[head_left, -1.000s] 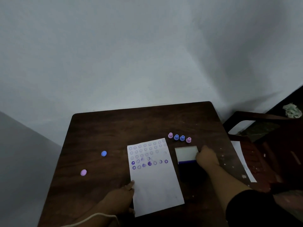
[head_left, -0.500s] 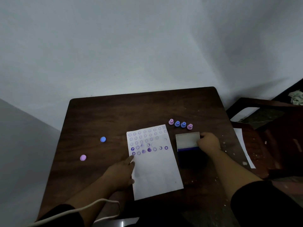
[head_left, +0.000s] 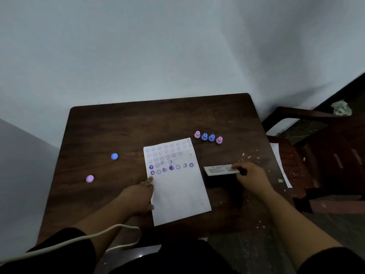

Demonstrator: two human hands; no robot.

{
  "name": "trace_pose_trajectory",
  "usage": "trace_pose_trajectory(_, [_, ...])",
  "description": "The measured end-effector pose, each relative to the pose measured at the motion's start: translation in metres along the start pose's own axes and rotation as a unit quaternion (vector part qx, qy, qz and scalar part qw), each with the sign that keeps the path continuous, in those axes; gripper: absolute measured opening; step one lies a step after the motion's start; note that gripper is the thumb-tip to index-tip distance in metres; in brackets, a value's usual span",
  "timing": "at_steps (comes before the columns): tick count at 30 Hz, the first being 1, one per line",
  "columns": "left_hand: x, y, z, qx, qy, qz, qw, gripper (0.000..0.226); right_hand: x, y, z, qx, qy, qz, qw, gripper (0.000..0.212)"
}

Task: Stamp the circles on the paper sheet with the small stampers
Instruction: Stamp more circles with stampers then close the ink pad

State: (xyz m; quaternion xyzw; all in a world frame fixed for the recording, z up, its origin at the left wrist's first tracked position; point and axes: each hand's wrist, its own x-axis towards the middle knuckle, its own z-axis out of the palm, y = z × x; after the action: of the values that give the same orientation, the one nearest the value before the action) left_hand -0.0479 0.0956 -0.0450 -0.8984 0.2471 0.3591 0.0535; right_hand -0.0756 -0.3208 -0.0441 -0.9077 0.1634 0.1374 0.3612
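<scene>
A white paper sheet (head_left: 178, 186) with rows of printed circles lies in the middle of the dark wooden table (head_left: 126, 131); many circles carry purple stamps. My left hand (head_left: 138, 196) rests flat on the sheet's left edge, index finger pointing up. My right hand (head_left: 249, 177) grips the lid of the ink pad box (head_left: 219, 170), which is tilted nearly shut, just right of the sheet. Several small stampers (head_left: 208, 137), pink and blue, stand in a row beyond the sheet's top right corner.
A blue cap (head_left: 114, 156) and a pink cap (head_left: 90, 178) lie on the table's left part. A dark wooden chair (head_left: 308, 155) with a paper on its seat stands at the right. A white cable (head_left: 83, 238) runs over my left arm. A wall is behind the table.
My right hand has swung the ink pad lid down from upright to nearly shut. My left hand slid up along the sheet's left edge. The camera tilted down.
</scene>
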Motion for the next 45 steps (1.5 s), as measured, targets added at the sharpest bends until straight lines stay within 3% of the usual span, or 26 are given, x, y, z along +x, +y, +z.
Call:
trace_pose_trajectory(9, [0.000, 0.000, 0.005, -0.003, 0.002, 0.001, 1.000, 0.087, -0.010, 0.011, 0.014, -0.147, -0.071, -0.040, 0.986, 0.044])
trace_pose_trajectory(21, [-0.003, 0.005, 0.002, -0.005, -0.012, -0.006, 1.000, 0.088, -0.002, -0.006, 0.013, -0.262, -0.095, -0.036, 0.960, 0.046])
trace_pose_trajectory(26, [-0.005, 0.008, 0.001, -0.005, -0.009, -0.015, 1.000, 0.085, 0.007, -0.017, 0.008, -0.318, -0.121, -0.045, 0.939, 0.078])
trace_pose_trajectory(31, [-0.012, 0.010, 0.010, 0.037, 0.031, -0.026, 0.998, 0.102, 0.018, -0.031, 0.016, -0.347, -0.155, -0.099, 0.920, 0.118])
trace_pose_trajectory(35, [-0.016, 0.013, 0.024, 0.060, 0.053, -0.039, 0.996, 0.105, 0.023, -0.035, 0.026, -0.325, -0.191, -0.098, 0.921, 0.109])
trace_pose_trajectory(45, [-0.013, 0.012, 0.037, 0.032, 0.077, -0.039, 0.996, 0.095, 0.024, -0.042, 0.023, -0.303, -0.190, -0.100, 0.929, 0.098])
